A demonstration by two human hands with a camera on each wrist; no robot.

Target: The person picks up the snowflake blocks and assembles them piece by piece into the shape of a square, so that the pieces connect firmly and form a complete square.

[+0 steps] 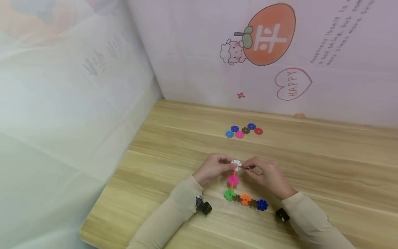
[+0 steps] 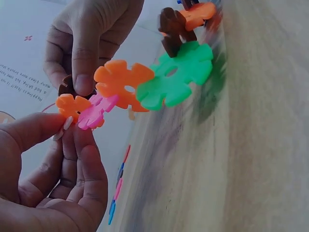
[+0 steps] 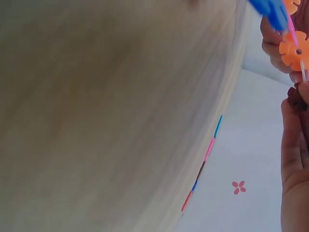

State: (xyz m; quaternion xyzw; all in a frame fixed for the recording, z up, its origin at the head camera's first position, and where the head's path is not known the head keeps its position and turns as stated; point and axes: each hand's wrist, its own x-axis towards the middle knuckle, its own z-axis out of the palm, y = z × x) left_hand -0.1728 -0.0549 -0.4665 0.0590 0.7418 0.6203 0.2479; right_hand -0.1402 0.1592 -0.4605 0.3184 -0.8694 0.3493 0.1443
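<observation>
My left hand (image 1: 212,168) pinches a white notched disc (image 1: 237,164) between thumb and fingers. From it hangs a linked chain of flower-shaped plastic discs: a pink disc (image 1: 233,180) with orange ones around it, then a green disc (image 1: 229,194). At the green disc the chain turns right through brown pieces and an orange disc (image 1: 245,199) to a dark blue disc (image 1: 262,205). A brown disc (image 2: 66,85) is pinched in my right hand (image 1: 269,175), edge-on against the white one. Fingers hide how far the two interlock.
Several loose discs lie farther back on the wooden table, among them a light blue disc (image 1: 229,134), a pink disc (image 1: 239,135) and a red disc (image 1: 258,131). A printed cloth (image 1: 192,58) hangs behind the table, and a pale cloth (image 1: 77,138) on the left.
</observation>
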